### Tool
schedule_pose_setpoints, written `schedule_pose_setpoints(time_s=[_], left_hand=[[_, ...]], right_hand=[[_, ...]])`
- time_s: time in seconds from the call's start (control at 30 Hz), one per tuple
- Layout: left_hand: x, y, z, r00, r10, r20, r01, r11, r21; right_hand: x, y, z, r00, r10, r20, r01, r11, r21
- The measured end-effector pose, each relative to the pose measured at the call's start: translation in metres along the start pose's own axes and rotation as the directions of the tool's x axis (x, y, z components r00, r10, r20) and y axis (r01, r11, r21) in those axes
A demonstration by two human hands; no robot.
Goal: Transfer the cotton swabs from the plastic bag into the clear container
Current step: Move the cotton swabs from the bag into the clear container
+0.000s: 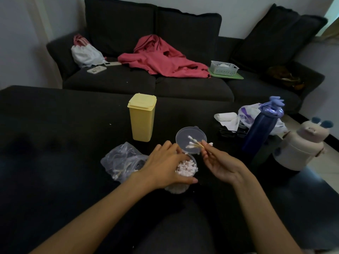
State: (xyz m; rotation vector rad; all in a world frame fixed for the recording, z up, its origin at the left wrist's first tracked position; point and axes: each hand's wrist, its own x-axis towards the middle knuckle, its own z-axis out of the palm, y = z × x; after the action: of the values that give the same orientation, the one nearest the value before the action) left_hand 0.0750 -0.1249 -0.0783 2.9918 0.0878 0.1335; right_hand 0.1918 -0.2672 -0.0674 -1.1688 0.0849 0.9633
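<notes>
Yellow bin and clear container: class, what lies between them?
In the head view, the clear lid lies between the yellow bin and the clear container.

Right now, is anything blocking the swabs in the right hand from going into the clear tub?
Partly. The left hand wraps the clear tub, fingers over its far-left rim. The right hand side looks open for the swabs.
</notes>
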Motion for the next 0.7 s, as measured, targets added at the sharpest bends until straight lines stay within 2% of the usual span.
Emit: schedule_pose_setpoints(time_s=[0.1, 0.2, 0.3, 0.37, 0.4, 0.47, 0.57, 0.63, 0.7], left_hand=[[-0.005, -0.004, 0.004, 0.999, 0.007, -0.034, -0.008, 1.0, -0.021], [-0.012, -0.007, 0.006, 0.998, -0.003, -0.065, 0.002, 1.0, -0.013], [-0.015, -0.01, 0.005, 0.997, -0.015, -0.075, 0.014, 1.0, -0.012], [-0.015, -0.01, 0.004, 0.997, -0.013, -0.073, 0.013, 1.0, -0.008], [-0.015, -0.01, 0.004, 0.998, -0.012, -0.068, 0.012, 1.0, -0.001], [-0.015, -0.011, 0.003, 0.998, -0.016, -0.057, 0.017, 1.0, 0.015], [-0.015, -0.01, 0.003, 0.998, -0.028, -0.051, 0.03, 0.999, 0.041], [-0.015, -0.01, 0.003, 0.998, -0.036, -0.043, 0.038, 0.999, 0.04], [-0.016, -0.01, 0.002, 0.999, -0.038, -0.037, 0.038, 0.999, 0.018]], right_hand=[[0.003, 0.002, -0.001, 0.998, 0.05, 0.046, -0.052, 0.997, 0.053], [0.007, 0.008, 0.0, 1.0, 0.004, 0.016, -0.002, 0.992, -0.123], [0.006, 0.008, 0.003, 0.993, -0.108, -0.042, 0.086, 0.928, -0.363], [0.001, 0.007, 0.006, 0.97, -0.234, -0.065, 0.161, 0.821, -0.548], [-0.001, 0.006, 0.009, 0.949, -0.312, -0.055, 0.204, 0.733, -0.649], [-0.006, 0.008, 0.016, 0.889, -0.457, 0.01, 0.268, 0.503, -0.822], [-0.011, 0.014, 0.026, 0.792, -0.597, 0.129, 0.302, 0.199, -0.932], [-0.012, 0.016, 0.03, 0.768, -0.616, 0.175, 0.293, 0.096, -0.951], [-0.012, 0.014, 0.031, 0.797, -0.58, 0.167, 0.266, 0.09, -0.96]])
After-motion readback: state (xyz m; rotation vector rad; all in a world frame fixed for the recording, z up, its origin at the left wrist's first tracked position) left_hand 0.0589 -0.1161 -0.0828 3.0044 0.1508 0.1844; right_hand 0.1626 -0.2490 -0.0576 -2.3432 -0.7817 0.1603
